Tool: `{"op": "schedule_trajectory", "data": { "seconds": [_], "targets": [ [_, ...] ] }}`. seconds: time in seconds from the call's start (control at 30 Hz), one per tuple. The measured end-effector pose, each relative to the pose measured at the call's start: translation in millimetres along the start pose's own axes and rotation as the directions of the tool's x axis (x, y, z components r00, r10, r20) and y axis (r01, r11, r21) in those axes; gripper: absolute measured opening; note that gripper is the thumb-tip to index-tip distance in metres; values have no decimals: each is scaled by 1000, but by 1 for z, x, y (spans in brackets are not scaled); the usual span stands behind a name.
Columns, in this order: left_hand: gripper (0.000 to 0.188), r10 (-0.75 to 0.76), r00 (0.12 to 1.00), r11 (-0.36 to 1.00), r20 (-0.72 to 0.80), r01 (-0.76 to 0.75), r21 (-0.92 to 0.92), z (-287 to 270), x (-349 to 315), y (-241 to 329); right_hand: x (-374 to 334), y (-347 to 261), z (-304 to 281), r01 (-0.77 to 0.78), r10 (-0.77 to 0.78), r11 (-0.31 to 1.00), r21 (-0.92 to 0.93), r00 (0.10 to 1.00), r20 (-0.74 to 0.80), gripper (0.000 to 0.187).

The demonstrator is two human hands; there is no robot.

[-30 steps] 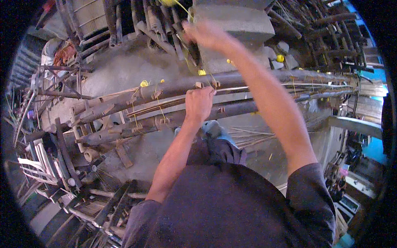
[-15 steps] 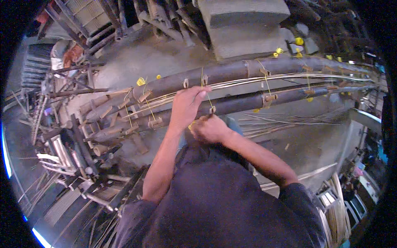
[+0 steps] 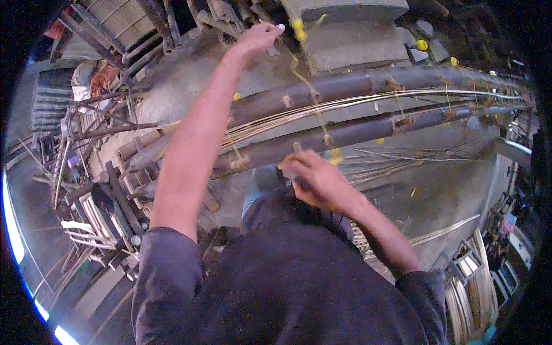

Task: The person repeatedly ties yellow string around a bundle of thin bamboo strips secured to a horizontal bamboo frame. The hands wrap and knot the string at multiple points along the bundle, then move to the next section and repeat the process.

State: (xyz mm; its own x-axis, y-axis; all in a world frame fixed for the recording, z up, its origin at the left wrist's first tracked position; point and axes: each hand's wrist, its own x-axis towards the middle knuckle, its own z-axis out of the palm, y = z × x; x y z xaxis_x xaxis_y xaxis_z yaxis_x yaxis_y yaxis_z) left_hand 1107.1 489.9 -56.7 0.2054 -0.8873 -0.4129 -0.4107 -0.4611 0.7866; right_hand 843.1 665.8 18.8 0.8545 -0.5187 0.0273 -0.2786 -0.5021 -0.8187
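Observation:
My left hand (image 3: 261,40) is raised beyond the far bamboo pole (image 3: 339,84), its fingers pinched. A yellow string (image 3: 303,79) runs from them down across both poles, and a yellow bundle (image 3: 299,29) hangs in the air just right of the hand. On the near bamboo pole (image 3: 356,132), a small peg (image 3: 328,140) sits where the string crosses. Just on my side of that pole, my right hand (image 3: 319,181) is closed. A pale stub (image 3: 297,148) shows above its fingers; I cannot tell what it holds.
Thin canes (image 3: 276,119) run lengthwise between the poles. More strings and pegs (image 3: 395,85) cross to the right. A concrete step (image 3: 353,49) stands beyond. Loose strips (image 3: 402,158) lie on the floor at right, and a stack of wooden pieces (image 3: 95,221) is at left.
My left hand has gone from the canes up and away past the far pole, drawing the yellow string. My right hand has shifted right and slightly down, off the near pole's peg.

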Motion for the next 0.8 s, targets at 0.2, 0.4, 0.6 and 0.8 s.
{"op": "schedule_trajectory", "data": {
  "seconds": [0.2,0.4,0.6,0.8],
  "targets": [
    [43,461,887,883,-34,-455,110,-83,-82,5,119,24,28,-302,340,937,-175,902,266,16],
    [29,344,926,934,-153,-354,-40,-154,-221,-84,-15,-69,14,-570,535,813,-118,811,-236,9],
    [22,318,947,885,-52,-315,-343,-122,-281,-69,14,-70,81,-488,314,826,-282,814,-489,11],
    [19,268,963,929,2,-258,-264,-113,-289,-70,67,-16,16,-449,98,761,-468,793,-602,14]
  ]
}}
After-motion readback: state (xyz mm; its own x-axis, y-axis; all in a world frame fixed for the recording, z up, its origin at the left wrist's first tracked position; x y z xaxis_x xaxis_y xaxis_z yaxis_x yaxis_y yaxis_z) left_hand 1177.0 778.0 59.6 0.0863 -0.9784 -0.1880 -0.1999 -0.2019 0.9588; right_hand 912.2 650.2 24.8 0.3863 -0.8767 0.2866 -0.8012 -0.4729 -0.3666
